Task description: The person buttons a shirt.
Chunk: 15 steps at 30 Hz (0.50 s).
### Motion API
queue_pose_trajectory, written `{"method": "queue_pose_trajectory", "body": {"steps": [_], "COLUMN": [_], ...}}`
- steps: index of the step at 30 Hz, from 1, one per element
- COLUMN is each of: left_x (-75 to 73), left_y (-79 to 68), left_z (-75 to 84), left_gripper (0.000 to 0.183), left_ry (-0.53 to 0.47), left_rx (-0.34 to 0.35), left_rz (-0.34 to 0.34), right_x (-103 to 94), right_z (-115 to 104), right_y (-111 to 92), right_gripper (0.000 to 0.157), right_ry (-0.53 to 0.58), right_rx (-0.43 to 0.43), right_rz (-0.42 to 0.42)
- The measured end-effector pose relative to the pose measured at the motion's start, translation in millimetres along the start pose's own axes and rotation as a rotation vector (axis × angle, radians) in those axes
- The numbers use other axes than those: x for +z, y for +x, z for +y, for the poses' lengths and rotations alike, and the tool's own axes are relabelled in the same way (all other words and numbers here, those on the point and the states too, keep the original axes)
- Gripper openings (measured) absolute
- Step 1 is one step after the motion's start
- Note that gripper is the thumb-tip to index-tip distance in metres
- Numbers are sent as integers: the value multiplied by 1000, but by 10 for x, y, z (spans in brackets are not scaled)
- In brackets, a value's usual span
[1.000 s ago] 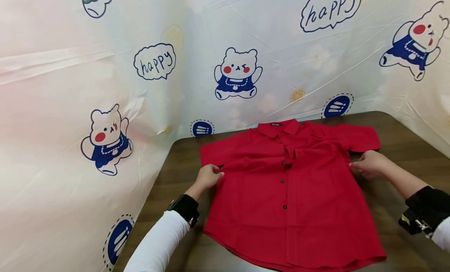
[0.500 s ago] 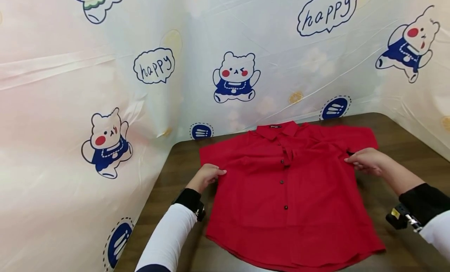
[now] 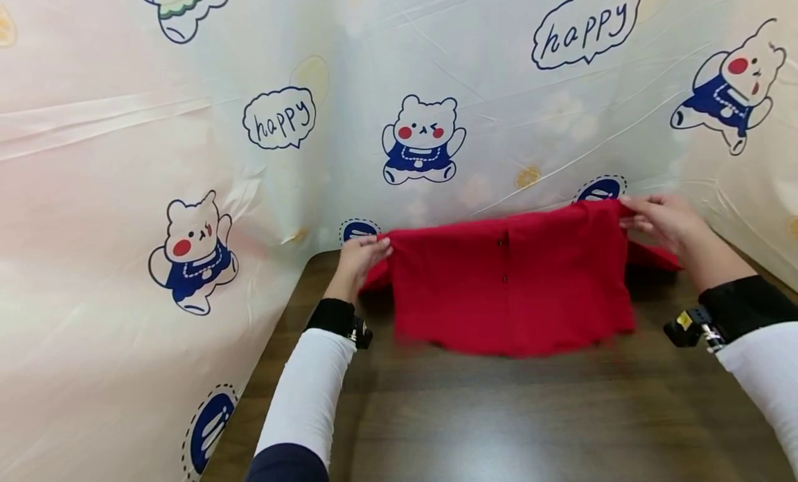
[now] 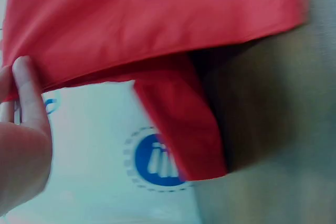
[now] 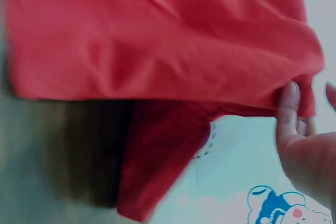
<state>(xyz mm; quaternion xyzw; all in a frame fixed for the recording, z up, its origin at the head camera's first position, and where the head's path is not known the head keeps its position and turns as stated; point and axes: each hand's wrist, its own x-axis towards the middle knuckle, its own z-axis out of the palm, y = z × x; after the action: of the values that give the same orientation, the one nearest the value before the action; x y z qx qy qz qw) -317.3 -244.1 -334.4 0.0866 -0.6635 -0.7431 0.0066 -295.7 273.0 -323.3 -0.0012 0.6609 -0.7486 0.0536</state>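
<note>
A red short-sleeved button shirt hangs above the brown table, lifted at the far end with its hem dangling toward me. My left hand pinches its left side near the armpit; the fingers curl over the fabric edge in the left wrist view. My right hand pinches the right side, higher up; its fingers hold the red cloth. A sleeve hangs down below the left grip, and another sleeve below the right.
A plastic sheet printed with bears and "happy" bubbles walls in the table at the back, left and right. Bare dark wood lies in front of the shirt. Black wrist bands sit on both white sleeves.
Both hands have lifted the shirt off the table and carried it up and away from me; it lay flat a second ago and now hangs from the two grips.
</note>
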Motion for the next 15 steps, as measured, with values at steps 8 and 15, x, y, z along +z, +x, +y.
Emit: {"method": "queue_pose_trajectory", "body": {"steps": [8, 15], "left_x": [-85, -245], "left_y": [-476, -1157], "left_z": [-94, -667], "left_gripper": [21, 17], "left_ry": [65, 397], "left_rx": [96, -139], "left_rz": [-18, -23], "right_x": [-70, -117], "right_z": [216, 731], "right_y": [-388, -978], "right_gripper": [15, 13], "right_ry": [-455, -606], "right_rx": [-200, -9], "right_rz": [155, 45]}}
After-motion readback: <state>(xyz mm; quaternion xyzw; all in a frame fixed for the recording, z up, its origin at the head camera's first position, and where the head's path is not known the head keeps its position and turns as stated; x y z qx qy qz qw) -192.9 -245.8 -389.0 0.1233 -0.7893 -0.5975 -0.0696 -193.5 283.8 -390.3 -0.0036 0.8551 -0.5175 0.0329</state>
